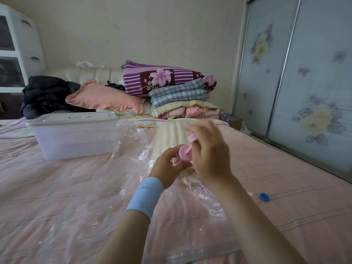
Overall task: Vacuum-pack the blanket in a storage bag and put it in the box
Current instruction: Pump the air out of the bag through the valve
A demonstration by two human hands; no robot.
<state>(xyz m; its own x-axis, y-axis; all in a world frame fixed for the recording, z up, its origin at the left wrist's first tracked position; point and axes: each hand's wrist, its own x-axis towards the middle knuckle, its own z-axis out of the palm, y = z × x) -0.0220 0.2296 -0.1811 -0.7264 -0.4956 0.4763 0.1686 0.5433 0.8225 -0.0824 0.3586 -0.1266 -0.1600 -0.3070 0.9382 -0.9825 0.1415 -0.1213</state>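
Note:
A clear plastic storage bag (118,197) lies flat on the pink bed. Inside it is a pale cream striped blanket (171,134), reaching toward the far end. A pink hand pump (183,153) stands on the bag over the blanket. My left hand (169,166), with a light blue wristband, grips the pump's body. My right hand (207,149) is closed around the pump's pink handle (191,139), which is pulled up. The translucent storage box (76,138) with its white lid on sits on the bed to the left of the bag.
A small blue cap (265,196) lies on the pink bed sheet (285,187) to the right. Folded quilts (177,96), a peach pillow (104,98) and dark clothes (47,94) pile at the headboard. Sliding wardrobe doors (304,73) run along the right; white drawers (17,44) stand far left.

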